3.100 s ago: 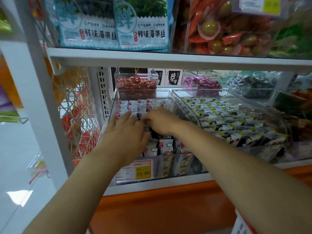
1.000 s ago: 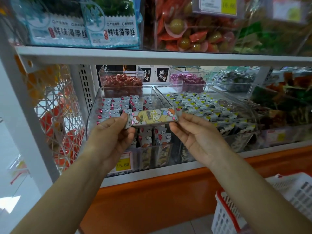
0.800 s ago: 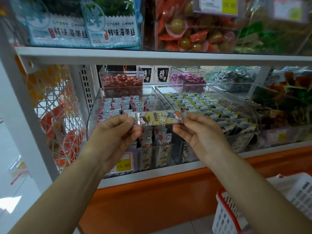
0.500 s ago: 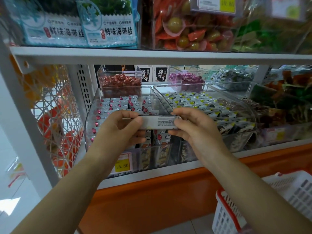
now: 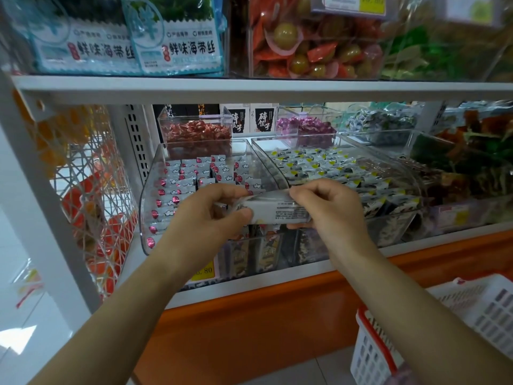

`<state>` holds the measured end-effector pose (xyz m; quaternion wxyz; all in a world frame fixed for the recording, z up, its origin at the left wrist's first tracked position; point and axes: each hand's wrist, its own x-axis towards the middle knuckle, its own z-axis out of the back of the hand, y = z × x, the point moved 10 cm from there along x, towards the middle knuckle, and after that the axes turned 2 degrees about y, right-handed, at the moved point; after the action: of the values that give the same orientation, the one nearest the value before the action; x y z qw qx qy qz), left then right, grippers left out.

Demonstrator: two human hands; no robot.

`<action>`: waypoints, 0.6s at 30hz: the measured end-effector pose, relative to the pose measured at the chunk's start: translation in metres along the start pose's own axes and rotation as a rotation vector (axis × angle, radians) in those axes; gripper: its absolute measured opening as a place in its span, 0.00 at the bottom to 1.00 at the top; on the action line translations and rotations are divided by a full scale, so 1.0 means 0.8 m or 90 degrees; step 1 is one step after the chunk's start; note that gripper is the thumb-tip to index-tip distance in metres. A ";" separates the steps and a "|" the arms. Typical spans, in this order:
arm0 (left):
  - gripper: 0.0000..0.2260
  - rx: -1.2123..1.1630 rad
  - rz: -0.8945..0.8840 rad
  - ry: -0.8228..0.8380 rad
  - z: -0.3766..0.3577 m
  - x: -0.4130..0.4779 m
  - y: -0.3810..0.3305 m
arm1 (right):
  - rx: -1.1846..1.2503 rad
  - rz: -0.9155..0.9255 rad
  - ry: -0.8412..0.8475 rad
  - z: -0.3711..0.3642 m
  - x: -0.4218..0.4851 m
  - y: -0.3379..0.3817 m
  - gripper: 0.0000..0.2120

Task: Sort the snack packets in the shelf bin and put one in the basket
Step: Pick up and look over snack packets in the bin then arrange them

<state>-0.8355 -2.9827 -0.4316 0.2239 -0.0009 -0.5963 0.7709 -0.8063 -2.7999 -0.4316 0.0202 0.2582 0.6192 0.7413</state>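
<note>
I hold one long snack packet (image 5: 273, 211) crosswise in front of the shelf, its white printed back facing me. My left hand (image 5: 205, 218) pinches its left end and my right hand (image 5: 330, 209) pinches its right end. Behind the packet stands the clear shelf bin (image 5: 151, 201), with rows of small white and red packets (image 5: 194, 176) in it. The white basket (image 5: 472, 312) with a red rim hangs at the lower right, below my right forearm.
A second clear bin (image 5: 383, 159) of yellow-marked packets stands right of the first. Small tubs of red (image 5: 194, 132) and purple sweets (image 5: 308, 126) sit behind. An upper shelf (image 5: 249, 88) with seaweed bags overhangs. A white net rack (image 5: 83, 190) stands at left.
My hands lifted one packet out of the bin and held it up picture side to me. They have turned it over to its white back and lowered it slightly.
</note>
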 end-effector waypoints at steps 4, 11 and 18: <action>0.04 -0.020 0.031 -0.006 0.000 0.003 0.007 | -0.050 0.043 0.021 -0.005 -0.003 0.008 0.08; 0.12 -0.132 0.119 -0.021 0.015 0.004 0.025 | -0.001 0.031 0.078 -0.020 -0.006 0.007 0.08; 0.05 -0.005 0.031 -0.015 0.010 0.003 0.006 | 0.079 -0.030 0.047 -0.015 -0.004 -0.008 0.08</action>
<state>-0.8410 -2.9901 -0.4329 0.1982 -0.0072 -0.6017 0.7737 -0.8107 -2.8105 -0.4402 -0.0015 0.2167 0.6703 0.7098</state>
